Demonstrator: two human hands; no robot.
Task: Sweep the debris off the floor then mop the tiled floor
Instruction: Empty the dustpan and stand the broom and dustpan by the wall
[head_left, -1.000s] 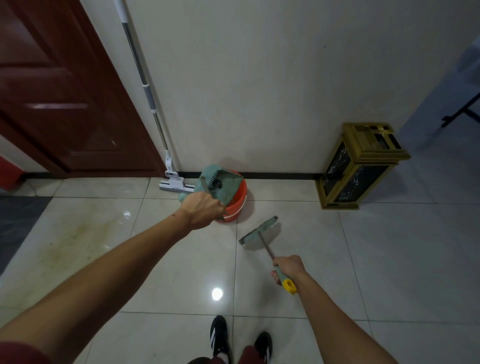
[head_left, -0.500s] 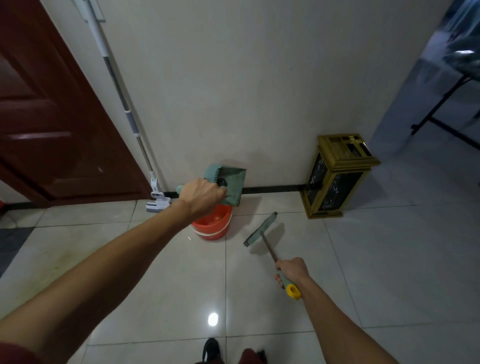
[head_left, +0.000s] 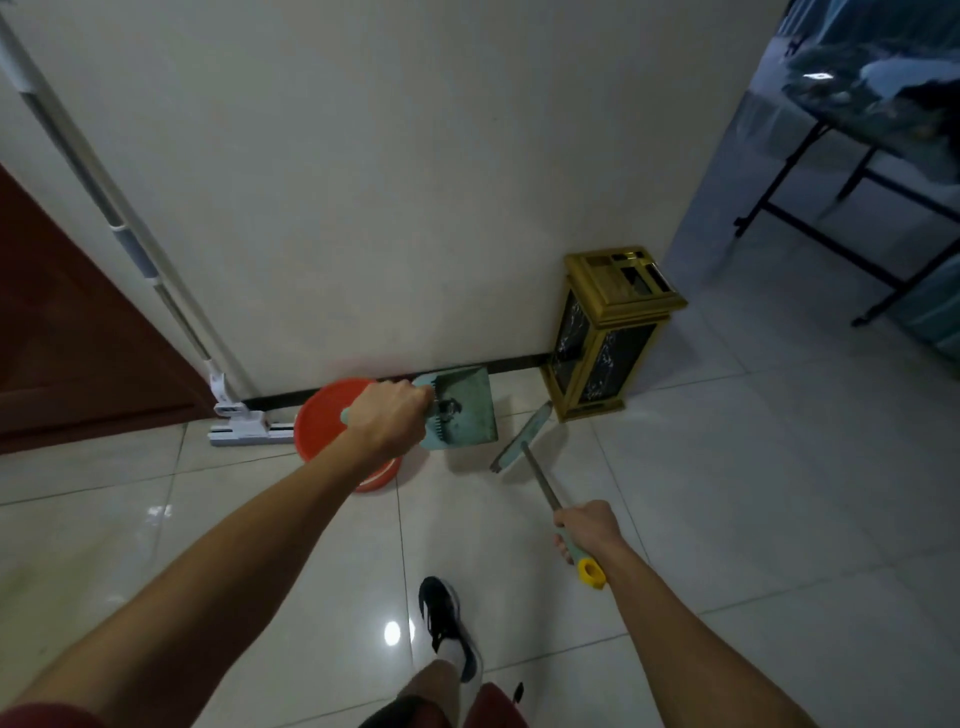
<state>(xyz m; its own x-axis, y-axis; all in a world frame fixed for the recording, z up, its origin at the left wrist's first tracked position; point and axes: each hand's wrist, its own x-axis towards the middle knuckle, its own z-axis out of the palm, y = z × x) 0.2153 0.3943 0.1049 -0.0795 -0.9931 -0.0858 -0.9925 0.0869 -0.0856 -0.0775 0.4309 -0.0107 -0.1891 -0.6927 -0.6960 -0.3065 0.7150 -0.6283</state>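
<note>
Teal plastic dustpan (head_left: 462, 410) is gripped by its handle in the left hand (head_left: 387, 418); the right hand (head_left: 584, 527) clasps the teal-headed, metal-shafted broom (head_left: 522, 436), head at 11 o'clock from that hand. No debris is visible on the glossy tiled floor (head_left: 727, 493); sweeping appears near completion. Mopping remains: the white flat mop (head_left: 244, 423) leans on the wall at 9 o'clock from the left hand, beyond the orange plastic bucket (head_left: 324, 421).

Dim, soft-focus wide-angle view; lamp glare on the glossy floor (head_left: 392, 634).

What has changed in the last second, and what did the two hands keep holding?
The left hand carried the dustpan from over the red bucket to its right, toward the gold bin. Both grips stayed: dustpan left, right hand on the broom. The mop leans unmoved.
</note>
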